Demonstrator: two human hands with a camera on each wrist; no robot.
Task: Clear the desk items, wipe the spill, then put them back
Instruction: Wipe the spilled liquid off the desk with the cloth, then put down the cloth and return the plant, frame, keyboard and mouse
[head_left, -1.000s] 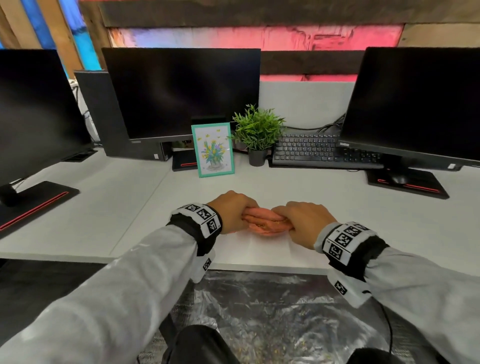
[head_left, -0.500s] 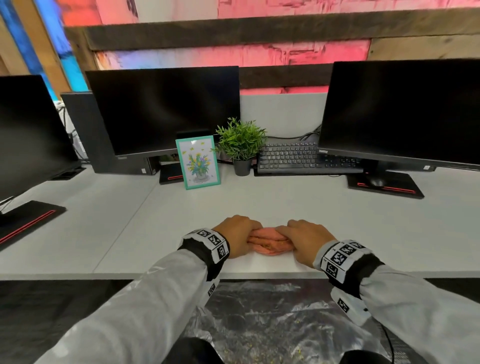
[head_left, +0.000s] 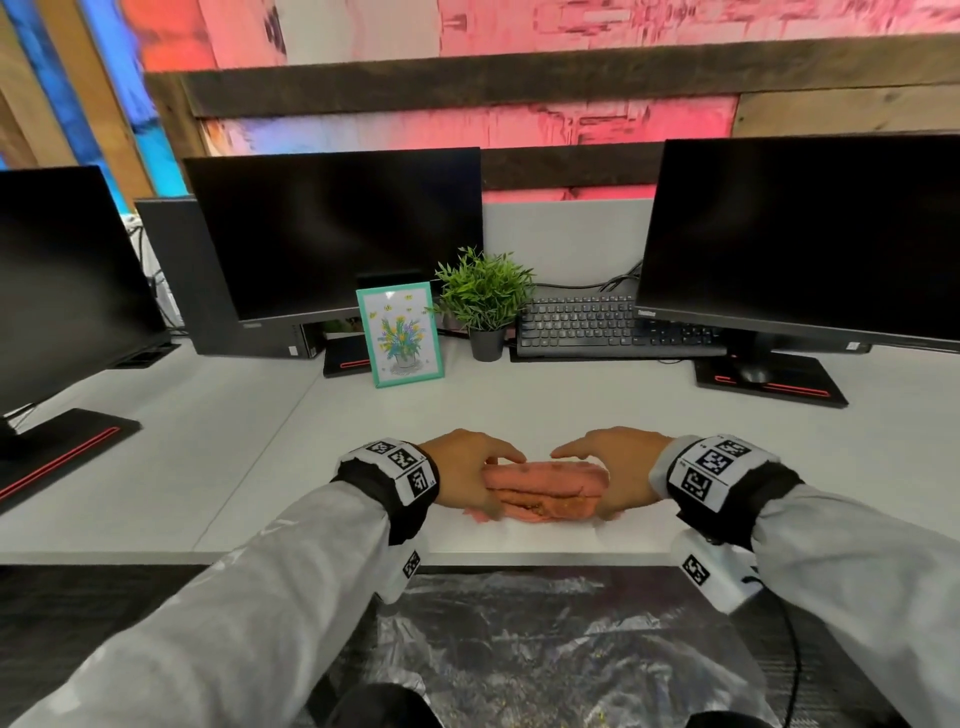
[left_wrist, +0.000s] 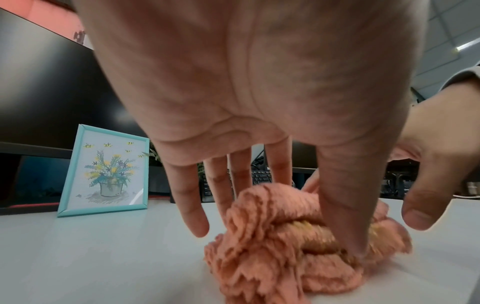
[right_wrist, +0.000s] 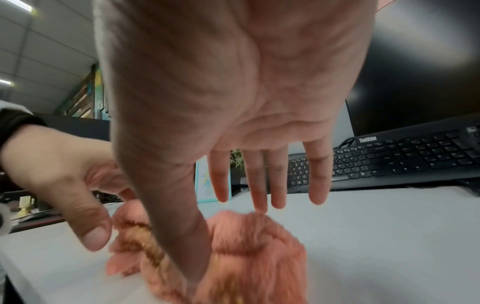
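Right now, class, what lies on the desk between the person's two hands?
A bunched pink cloth with yellowish stains lies between the left hand and the right hand. Both touch its ends, as the head view shows.

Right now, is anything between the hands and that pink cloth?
Nothing visible. The left hand and the right hand both touch the cloth, one at each end, on the desk.
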